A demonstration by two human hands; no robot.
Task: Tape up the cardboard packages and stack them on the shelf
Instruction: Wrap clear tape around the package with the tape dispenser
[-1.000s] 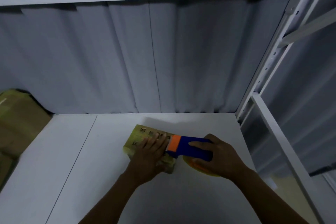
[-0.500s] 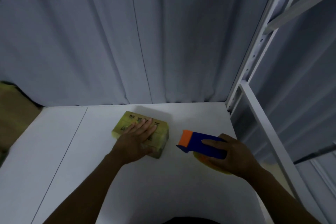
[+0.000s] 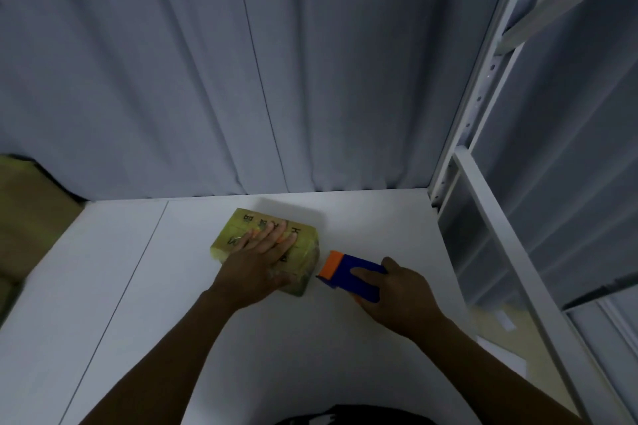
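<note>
The left grip (image 3: 259, 259) lies flat over the middle of the package (image 3: 234, 234), hiding most of the dark lettering on its top; the characters that show are too blurred to read. The right grip (image 3: 400, 297) wraps the rear of the blue tape dispenser (image 3: 352, 269), covering its roll but for an orange sliver. Dim cardboard boxes (image 3: 24, 217) at the left are cut by the edge. A dark shape (image 3: 345, 417) at the near edge cannot be told
</note>
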